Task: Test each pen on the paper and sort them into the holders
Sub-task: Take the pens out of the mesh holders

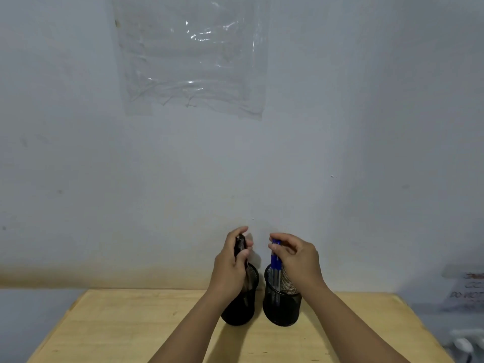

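Blue-capped pens (275, 260) stood in right mesh holder (281, 307), pinched at the caps by right hand (297, 255). Dark pens (239, 246) gripped by left hand (230, 268) over left mesh holder (242, 310). Holders just beside each other on wooden table (117, 328); plastic sheet (191, 56) taped to wall.

So it's a light wooden worktop (131, 323) pushed up against a pale wall. Sitting right on it are two black mesh holders, the left holder (239, 313) and the right holder (282, 307), upright, just beside each other near the back edge.
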Demonstrator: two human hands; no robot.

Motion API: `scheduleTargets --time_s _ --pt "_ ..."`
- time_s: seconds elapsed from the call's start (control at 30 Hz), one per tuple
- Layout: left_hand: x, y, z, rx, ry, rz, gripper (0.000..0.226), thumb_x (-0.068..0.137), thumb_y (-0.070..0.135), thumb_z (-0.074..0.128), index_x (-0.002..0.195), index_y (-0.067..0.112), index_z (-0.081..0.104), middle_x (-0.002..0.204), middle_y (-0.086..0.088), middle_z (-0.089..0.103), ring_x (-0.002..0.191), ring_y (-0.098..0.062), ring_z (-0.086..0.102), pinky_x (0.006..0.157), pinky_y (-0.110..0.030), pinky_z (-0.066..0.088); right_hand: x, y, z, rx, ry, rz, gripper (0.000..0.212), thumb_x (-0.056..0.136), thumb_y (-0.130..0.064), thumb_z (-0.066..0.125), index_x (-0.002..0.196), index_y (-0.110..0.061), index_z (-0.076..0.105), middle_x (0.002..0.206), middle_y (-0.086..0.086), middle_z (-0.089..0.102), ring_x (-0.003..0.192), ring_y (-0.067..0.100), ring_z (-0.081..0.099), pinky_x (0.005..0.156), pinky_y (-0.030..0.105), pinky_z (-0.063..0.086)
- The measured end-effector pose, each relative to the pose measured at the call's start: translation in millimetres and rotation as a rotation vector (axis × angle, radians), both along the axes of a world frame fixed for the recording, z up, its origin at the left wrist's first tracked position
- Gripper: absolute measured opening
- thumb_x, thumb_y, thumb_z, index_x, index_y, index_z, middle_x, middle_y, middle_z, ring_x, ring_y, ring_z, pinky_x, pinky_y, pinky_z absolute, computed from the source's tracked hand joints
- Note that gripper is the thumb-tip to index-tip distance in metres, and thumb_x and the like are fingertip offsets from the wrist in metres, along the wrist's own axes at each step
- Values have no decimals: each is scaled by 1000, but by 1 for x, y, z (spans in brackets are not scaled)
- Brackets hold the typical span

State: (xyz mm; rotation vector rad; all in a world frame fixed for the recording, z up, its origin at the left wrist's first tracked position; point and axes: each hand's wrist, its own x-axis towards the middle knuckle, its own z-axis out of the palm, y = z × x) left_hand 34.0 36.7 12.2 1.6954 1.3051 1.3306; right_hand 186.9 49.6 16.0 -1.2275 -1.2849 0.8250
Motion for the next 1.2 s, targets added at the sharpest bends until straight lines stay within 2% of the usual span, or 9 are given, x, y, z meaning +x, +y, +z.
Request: scheduleTargets --time_s 0.13,0.23,0.37,0.57,0.67,0.73,0.8,0.9,1.2 --pt "-2 -5 20 -1 -107 43 40 95 7 40 125 34 42 104 14 58 102 0 53 80 -12 40 1 -7 28 88 61 -34 22 83 -6 68 101 -19 71 91 -8 71 87 3 66 74 8 51" --pt "-2 -11 16 -57 -80 28 36 94 8 43 117 36 46 102 15 59 103 -4 54 86 -20 39 3 -15 35 116 60 -31 22 84 -5 66 102 -16 71 93 -6 71 90 4 67 76 9 52" --pt "3 -13 -4 -122 42 27 29 95 11 43 114 32 46 101 13 59 102 -11 56 83 -23 43 6 -21 26 92 85 -40 22 85 -4 65 97 -22 70 95 -4 71 93 8 67 76 12 54" --pt "-1 -8 -16 -60 292 151 24 92 18 51 115 23 51 111 5 62 106 -15 57 84 -18 38 9 -20 14 62 91 -35 21 85 -6 66 95 -24 69 95 -5 70 94 8 66 74 12 54" --pt "-7 -5 -17 32 457 310 22 89 28 54 111 26 57 120 7 56 117 -14 48 95 -28 36 9 -16 11 45 104 -22 21 85 -7 66 97 -23 69 98 -3 71 95 8 66 77 16 55" --pt "-11 -6 -21 31 441 415 18 86 30 58 104 29 61 129 6 46 127 -15 38 102 -36 31 9 -13 9 33 109 -22 20 84 -7 67 99 -21 69 98 -2 71 95 9 66 80 20 54" --pt "-15 -7 -27 -14 295 411 16 84 28 62 100 29 63 130 2 42 128 -17 38 99 -31 34 8 -11 6 30 122 -20 20 84 -7 68 99 -20 70 97 -2 71 93 10 67 76 17 55" --pt "-14 -10 -31 -54 152 318 18 85 25 62 103 27 61 118 3 44 114 -11 47 87 -16 31 8 -10 1 23 140 -19 20 83 -6 68 96 -21 69 96 -2 71 92 10 67 66 10 53" --pt "4 -3 -27 9 249 164 40 82 30 65 120 26 51 115 7 52 98 0 47 85 -14 33 10 -12 -7 -13 135 -33 21 84 -6 68 101 -17 70 94 -5 71 90 4 66 64 7 50"
